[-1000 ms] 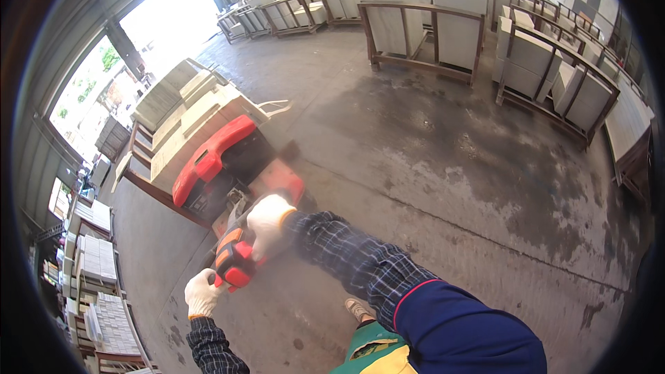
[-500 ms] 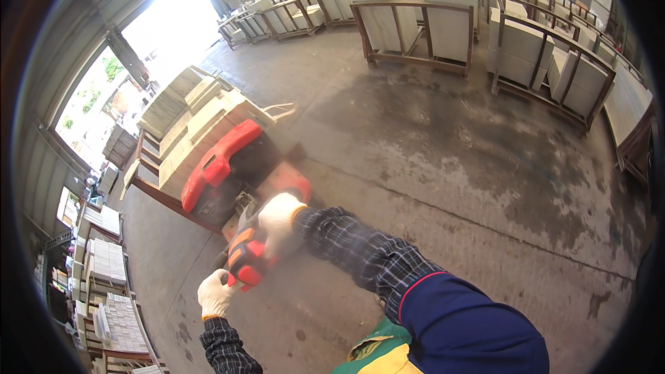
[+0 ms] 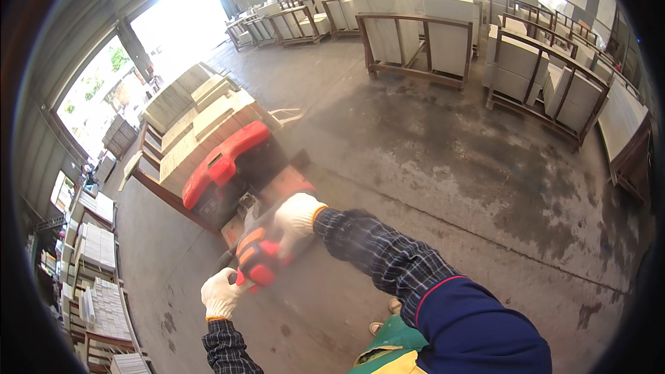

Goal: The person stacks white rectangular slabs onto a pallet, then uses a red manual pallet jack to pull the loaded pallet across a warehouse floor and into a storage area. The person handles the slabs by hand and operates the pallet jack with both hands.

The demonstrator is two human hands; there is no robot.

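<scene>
A red electric pallet jack (image 3: 225,156) stands in front of me, its red and orange control handle (image 3: 258,256) tilted back toward me. My left hand (image 3: 221,294), in a white knit glove, is closed round the handle's near left end. On the handle's right side, my right hand (image 3: 298,215), gloved the same way, is closed too; its fingertips are partly hidden and hazy. Just beyond the jack's body, a brown metal frame (image 3: 161,190) carries stacked pale stone slabs (image 3: 201,131).
Racks of pale slabs (image 3: 388,17) stand across the far side, with another rack (image 3: 547,76) at the right. Stacked cut tiles (image 3: 107,308) line the left. A bright doorway (image 3: 181,17) opens at far left. Dark damp patches (image 3: 478,138) mark the concrete floor.
The handle and both hands have shifted slightly right in view. My shoes now show near the lower edge. Both hands keep their hold, and the view has turned a little.
</scene>
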